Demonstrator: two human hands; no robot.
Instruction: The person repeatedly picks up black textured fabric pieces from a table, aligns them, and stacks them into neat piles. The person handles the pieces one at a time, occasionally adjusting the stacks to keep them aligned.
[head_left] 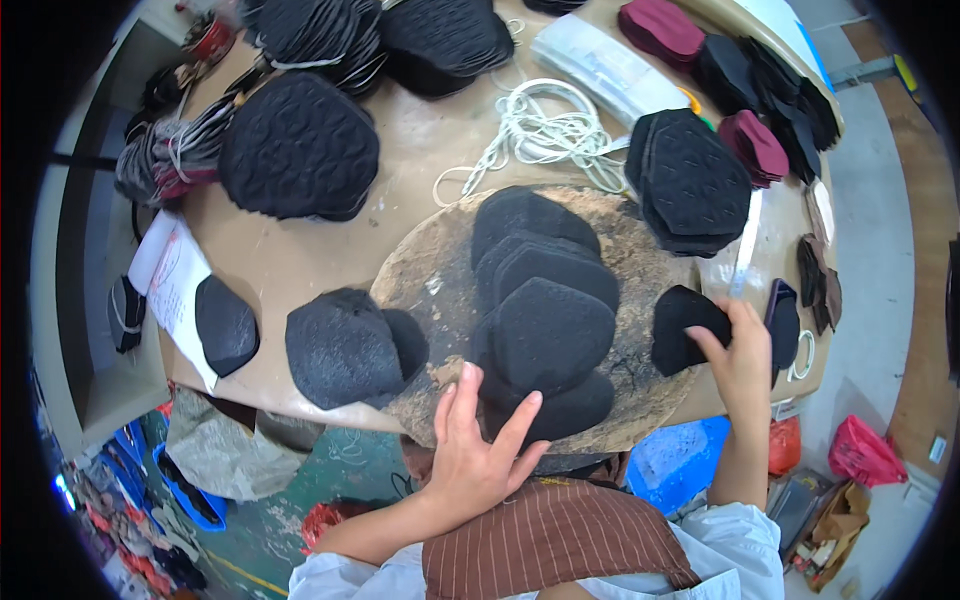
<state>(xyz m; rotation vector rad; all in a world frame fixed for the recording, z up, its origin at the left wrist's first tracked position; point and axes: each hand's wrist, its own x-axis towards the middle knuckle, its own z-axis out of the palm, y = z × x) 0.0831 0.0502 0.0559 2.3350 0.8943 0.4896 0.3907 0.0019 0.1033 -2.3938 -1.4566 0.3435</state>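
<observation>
Several rounded black fabric pieces (555, 335) overlap on a round, worn wooden board (440, 260) in front of me. My left hand (475, 460) is open, fingers spread, its fingertips at the near left edge of these pieces. At the board's right edge, my right hand (742, 350) grips a single black fabric piece (680, 325), thumb over its face and fingers at its right side. A curved black piece (340, 345) lies with another at the board's left edge. Another dark piece (225, 325) sits farther left on a white paper sheet (172, 275).
Stacks of black quilted pieces (300, 145) stand at far left, another stack (692, 180) at right. White cord (555, 125) lies tangled beside clear plastic bags (605, 65). Maroon pieces (755, 145) are along the right edge. A blue bin (680, 465) is below the table.
</observation>
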